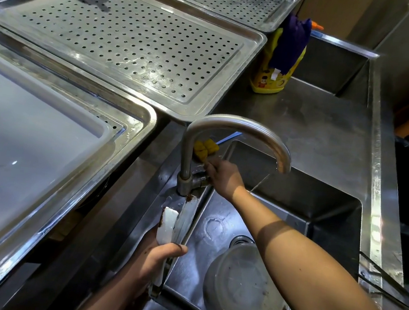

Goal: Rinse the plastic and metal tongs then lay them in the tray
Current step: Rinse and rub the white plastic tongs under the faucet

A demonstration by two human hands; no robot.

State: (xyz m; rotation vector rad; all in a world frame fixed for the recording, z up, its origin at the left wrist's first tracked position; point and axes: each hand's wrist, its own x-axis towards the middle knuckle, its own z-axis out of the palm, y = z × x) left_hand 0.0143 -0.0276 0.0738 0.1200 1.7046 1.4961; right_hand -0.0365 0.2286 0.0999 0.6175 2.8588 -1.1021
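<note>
Far left, a near tray (135, 120) is sitting on the bench (318, 122), with a perforated tray (251, 57) just behind it. Your left hand (157, 257) is gripping the plastic and metal tongs (167, 227), fingers curled round them. The tongs are hanging over the sink's left rim, brown-stained tips pointing up at the tap (240, 125) base. Your right hand (224, 175) is reaching across the sink (296, 192) and curling round the tap handle (201, 179). A clear container (241, 283) is lying in the basin. Black tongs (388, 285) are resting on the bench far right.
</note>
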